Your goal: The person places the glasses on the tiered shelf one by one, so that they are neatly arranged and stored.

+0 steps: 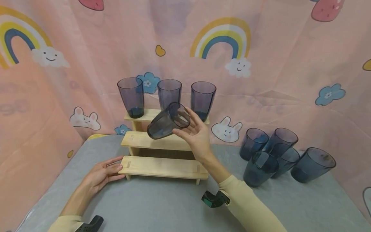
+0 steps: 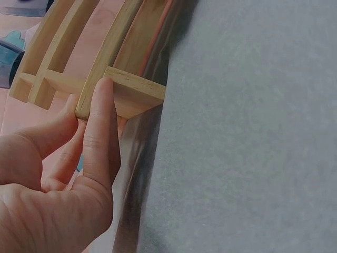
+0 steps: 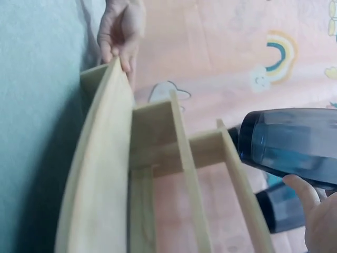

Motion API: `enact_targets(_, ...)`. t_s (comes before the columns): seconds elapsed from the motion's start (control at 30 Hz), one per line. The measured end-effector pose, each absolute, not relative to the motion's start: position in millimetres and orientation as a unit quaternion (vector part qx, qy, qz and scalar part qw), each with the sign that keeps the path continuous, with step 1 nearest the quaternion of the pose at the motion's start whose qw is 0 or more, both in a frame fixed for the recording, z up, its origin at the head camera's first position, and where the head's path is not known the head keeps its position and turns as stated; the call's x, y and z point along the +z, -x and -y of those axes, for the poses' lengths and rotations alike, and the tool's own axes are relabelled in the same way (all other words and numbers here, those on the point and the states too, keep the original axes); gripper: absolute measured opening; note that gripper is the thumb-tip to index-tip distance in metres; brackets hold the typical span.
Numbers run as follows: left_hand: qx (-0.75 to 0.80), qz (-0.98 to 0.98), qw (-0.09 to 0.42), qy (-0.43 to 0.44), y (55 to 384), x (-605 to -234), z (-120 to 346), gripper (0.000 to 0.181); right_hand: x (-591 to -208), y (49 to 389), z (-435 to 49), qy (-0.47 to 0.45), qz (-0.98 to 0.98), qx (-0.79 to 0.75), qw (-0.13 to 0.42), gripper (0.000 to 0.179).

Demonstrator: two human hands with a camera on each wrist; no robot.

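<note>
A three-tier wooden stand [image 1: 163, 166] stands on the table, its lowest step toward me. My left hand [image 1: 99, 175] pinches the left end of that step; the left wrist view shows the fingers [image 2: 97, 132] at the board's edge. Above the middle step, my right hand [image 1: 197, 138] grips a smoky blue-purple drinking glass [image 1: 162, 125] near its rim. The glass tilts, mouth toward the right hand and base to the lower left, apart from the step. Three matching glasses stand upright on the top step: left [image 1: 131, 96], middle [image 1: 169, 90] and right [image 1: 203, 96].
Several more matching glasses [image 1: 259, 169] stand close together on the table at the right, the outermost glass [image 1: 311, 166] nearest the right edge. A pink patterned cloth [image 1: 275, 64] hangs behind. Grey cloth [image 1: 156, 206] covers the tabletop.
</note>
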State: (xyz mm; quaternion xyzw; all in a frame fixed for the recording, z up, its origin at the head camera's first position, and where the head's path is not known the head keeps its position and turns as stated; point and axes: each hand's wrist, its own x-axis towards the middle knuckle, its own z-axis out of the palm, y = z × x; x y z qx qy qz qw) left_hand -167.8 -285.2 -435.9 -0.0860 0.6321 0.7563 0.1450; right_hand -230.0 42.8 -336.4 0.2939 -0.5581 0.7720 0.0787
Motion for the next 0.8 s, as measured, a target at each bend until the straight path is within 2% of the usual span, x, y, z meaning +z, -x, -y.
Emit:
enact_targets(0.27,0.756,-0.633,0.145,0.086,168,-435,285,0.071,-351,235,-3,-0.279,0.582,0.762,0.047,0.081)
enact_targets(0.8,0.761,-0.628,0.148,0.063,167,-436,288,0.076,-356,236,44,-0.29,0.621,0.726,0.057,0.083)
